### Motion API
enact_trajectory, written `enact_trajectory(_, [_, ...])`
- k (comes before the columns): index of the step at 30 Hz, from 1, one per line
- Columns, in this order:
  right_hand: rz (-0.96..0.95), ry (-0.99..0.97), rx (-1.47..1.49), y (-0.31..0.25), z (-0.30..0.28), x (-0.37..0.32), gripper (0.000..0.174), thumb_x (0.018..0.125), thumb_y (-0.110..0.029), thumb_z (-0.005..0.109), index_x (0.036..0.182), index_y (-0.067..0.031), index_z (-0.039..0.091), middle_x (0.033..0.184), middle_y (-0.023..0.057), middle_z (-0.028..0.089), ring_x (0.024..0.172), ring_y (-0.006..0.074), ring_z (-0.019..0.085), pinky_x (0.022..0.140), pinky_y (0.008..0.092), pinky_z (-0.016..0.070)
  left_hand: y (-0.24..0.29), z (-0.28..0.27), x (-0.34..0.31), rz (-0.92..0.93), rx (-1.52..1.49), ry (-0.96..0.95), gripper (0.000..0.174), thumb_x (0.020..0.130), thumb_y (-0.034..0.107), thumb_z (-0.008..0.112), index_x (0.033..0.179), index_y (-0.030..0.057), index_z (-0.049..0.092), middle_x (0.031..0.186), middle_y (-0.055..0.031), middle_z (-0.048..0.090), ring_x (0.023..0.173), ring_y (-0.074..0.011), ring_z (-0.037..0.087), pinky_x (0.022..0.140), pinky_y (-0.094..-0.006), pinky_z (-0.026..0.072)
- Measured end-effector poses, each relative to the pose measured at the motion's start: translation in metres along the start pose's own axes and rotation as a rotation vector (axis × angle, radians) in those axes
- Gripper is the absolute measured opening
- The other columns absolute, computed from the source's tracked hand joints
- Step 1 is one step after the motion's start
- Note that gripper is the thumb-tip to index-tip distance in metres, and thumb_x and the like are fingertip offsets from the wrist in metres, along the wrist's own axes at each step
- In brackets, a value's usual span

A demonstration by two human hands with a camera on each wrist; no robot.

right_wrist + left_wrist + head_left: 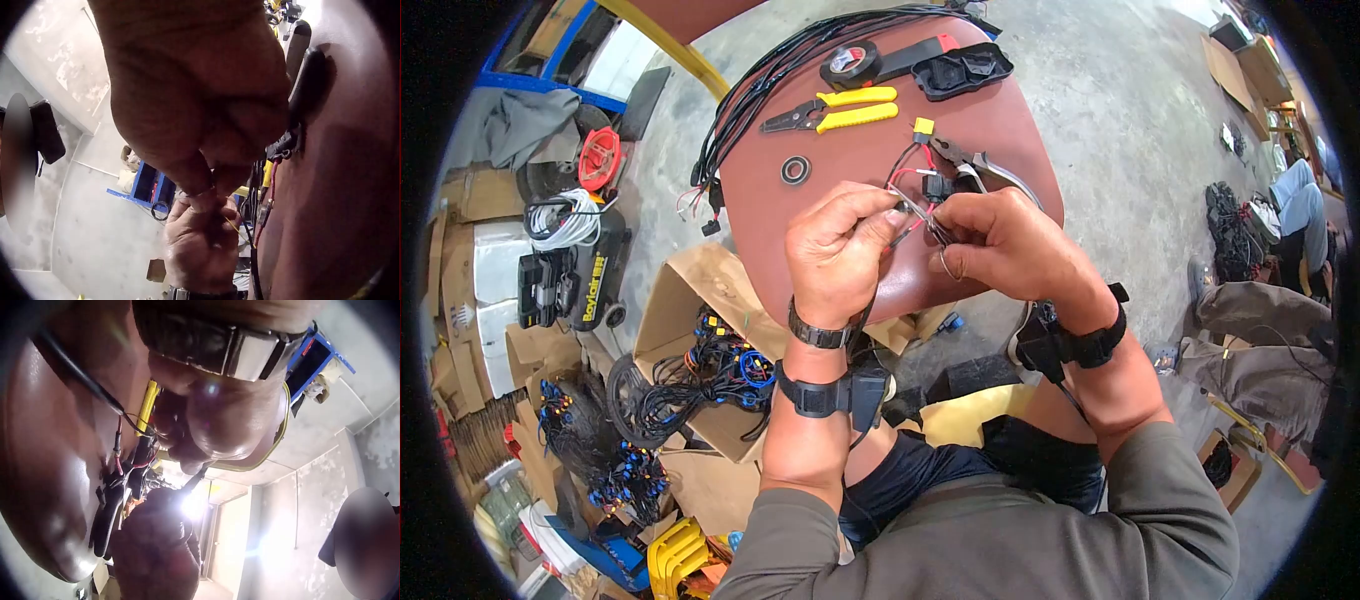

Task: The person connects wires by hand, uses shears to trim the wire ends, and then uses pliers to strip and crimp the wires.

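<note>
Over the near part of a reddish-brown seat-like surface (990,110), both hands meet, fingertips close together. The left hand (835,250) pinches a thin wire between thumb and forefinger; the wire comes out of a black cable (78,369) that hangs past the wrist. Small silver scissors (917,208) are gripped in the right hand (1020,245), a loop showing by the thumb and the blades reaching toward the left fingertips. Just beyond the hands lie a yellow connector (923,128) on red and black wires and pliers (960,155), whose handles also show in the right wrist view.
Farther back on the surface are yellow-handled wire strippers (840,110), a metal ring bearing (795,170), black tape (850,65), a black case (962,70) and a bundle of black cables (745,100). A cardboard box (685,275) of wiring stands on the floor at left.
</note>
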State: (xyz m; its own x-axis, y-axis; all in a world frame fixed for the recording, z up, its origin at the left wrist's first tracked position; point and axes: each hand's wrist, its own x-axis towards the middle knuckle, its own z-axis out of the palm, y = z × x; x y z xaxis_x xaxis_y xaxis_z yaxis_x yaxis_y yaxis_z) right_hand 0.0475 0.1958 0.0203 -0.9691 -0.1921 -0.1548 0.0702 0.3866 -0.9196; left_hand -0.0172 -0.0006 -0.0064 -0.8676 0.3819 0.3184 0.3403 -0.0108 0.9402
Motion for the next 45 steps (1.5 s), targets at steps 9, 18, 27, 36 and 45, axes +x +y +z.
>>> enact_trajectory(9, [0.022, 0.114, -0.003, -0.009, 0.007, 0.002, 0.024, 0.075, -0.014, 0.072, 0.087, 0.0033, 0.061, 0.068, 0.0129, 0.06, 0.061, 0.0217, 0.059, 0.059, 0.0365, 0.0473, -0.012, -0.006, -0.002, -0.331, -0.497, 0.116, 0.019, 0.087, -0.003, 0.07, 0.106, -0.004, 0.067, 0.09, -0.0115, 0.071, 0.073, -0.0131, 0.066, 0.064, -0.0247, 0.0544])
enact_trajectory(18, [-0.203, 0.294, -0.226, 0.005, 0.021, 0.005, 0.03, 0.071, -0.017, 0.073, 0.093, -0.0006, 0.062, 0.077, 0.0146, 0.063, 0.07, 0.0347, 0.064, 0.063, 0.0418, 0.0519, -0.011, -0.006, 0.0, -0.333, -0.617, 0.096, 0.02, 0.088, -0.006, 0.067, 0.109, -0.004, 0.065, 0.099, -0.0175, 0.071, 0.077, -0.0168, 0.067, 0.068, -0.0262, 0.0559])
enact_trajectory(27, [-0.089, 0.228, -0.363, 0.017, 0.024, 0.006, 0.027, 0.077, -0.01, 0.067, 0.102, -0.0017, 0.061, 0.081, 0.0169, 0.064, 0.079, 0.0391, 0.066, 0.066, 0.0479, 0.0518, -0.014, -0.008, 0.002, -0.332, -0.681, 0.131, 0.024, 0.089, -0.007, 0.064, 0.113, -0.0016, 0.065, 0.107, -0.0225, 0.07, 0.073, -0.0165, 0.066, 0.064, -0.0272, 0.0564])
enact_trajectory(36, [-0.265, 0.368, -0.529, 0.009, 0.023, 0.006, 0.022, 0.081, -0.007, 0.067, 0.103, -0.0055, 0.068, 0.086, 0.0129, 0.061, 0.078, 0.0357, 0.066, 0.067, 0.0448, 0.0534, -0.013, -0.007, 0.001, -0.271, -0.449, 0.185, 0.022, 0.087, -0.007, 0.066, 0.109, -0.0022, 0.067, 0.108, -0.0124, 0.067, 0.071, -0.0164, 0.065, 0.066, -0.0274, 0.0541])
enact_trajectory(45, [-0.371, 0.472, -0.034, 0.004, 0.028, 0.02, 0.022, 0.08, -0.014, 0.077, 0.097, -0.0034, 0.067, 0.078, 0.0111, 0.064, 0.067, 0.0278, 0.064, 0.061, 0.0361, 0.0504, 0.004, 0.005, -0.003, -0.072, -0.016, 0.079, 0.017, 0.082, -0.01, 0.07, 0.098, -0.0046, 0.07, 0.099, -0.0071, 0.067, 0.08, -0.0095, 0.06, 0.07, -0.0231, 0.0497])
